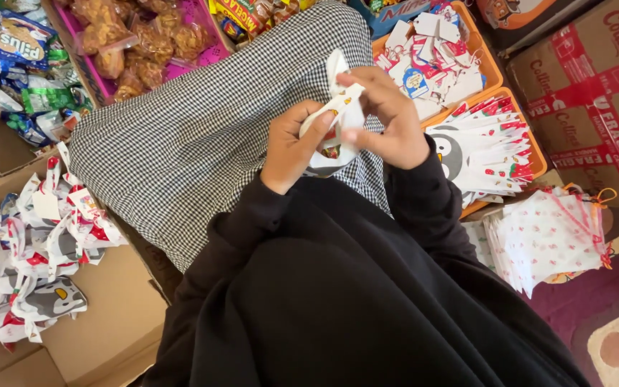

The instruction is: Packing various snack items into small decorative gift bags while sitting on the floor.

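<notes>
I see both hands up over the lap, working on one small gift bag [339,122]. The left hand [291,147] is curled around the bag's round bottom, with the thumb pressed on its front. The right hand [387,118] is closed too, and its fingers [363,80] pinch the top of the bag, where the thin plastic is bunched into a twisted neck. The neck sticks up in a white point. The bag is shiny and crinkly, white with little red and green spots, and something colourful shows inside it. It sits between the two hands, above the checked cloth [202,122] that covers the lap. That cloth is soft, with tiny black and white squares. The sleeves are black and plain.

In the cardboard box [102,322] at the left edge lie many filled bags [26,244], knotted at the top, some with a grey penguin face. By the right hand is an orange tray [499,72] with small paper tags [435,54] in its far part and flat empty penguin bags [485,147] in its near part. Just past the tray's near corner lies a stack of flat white bags [549,236] with red dots. A pink tray [205,50] of brown snacks in clear packets [137,36] sits at the top left.
</notes>
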